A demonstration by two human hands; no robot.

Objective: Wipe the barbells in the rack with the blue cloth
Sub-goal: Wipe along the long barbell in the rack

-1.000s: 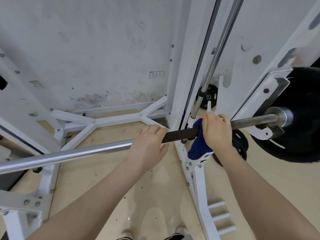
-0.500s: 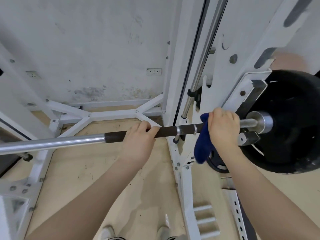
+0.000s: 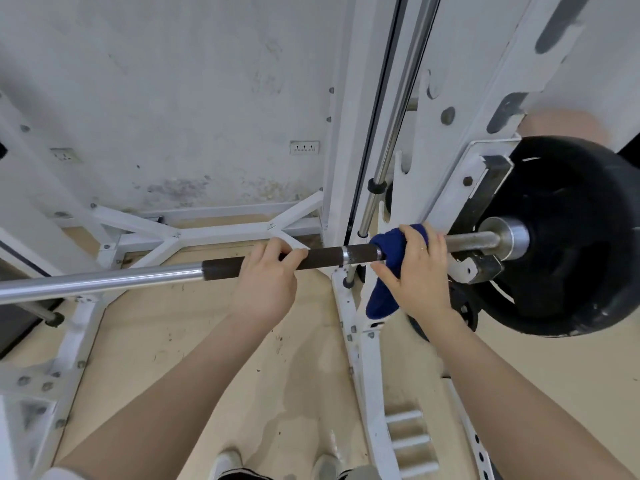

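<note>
A barbell (image 3: 104, 280) runs left to right across the white rack (image 3: 349, 168), chrome on the left with a dark knurled section in the middle. My left hand (image 3: 268, 282) grips the dark section. My right hand (image 3: 415, 271) holds the blue cloth (image 3: 382, 282) wrapped over the bar just right of the rack upright, with the cloth's tail hanging down below the bar. A black weight plate (image 3: 575, 237) sits on the bar's right end, beyond a chrome sleeve collar (image 3: 505, 239).
A chrome guide rod (image 3: 398, 109) runs up along the upright. White base struts (image 3: 214, 233) lie on the beige floor against a stained wall. Short white storage pegs (image 3: 408, 434) stick out low on the right. My shoes (image 3: 228, 462) show at the bottom edge.
My right hand with the cloth slid right along the bar toward the plate, then back a little toward the upright. My left hand kept its grip on the dark section.
</note>
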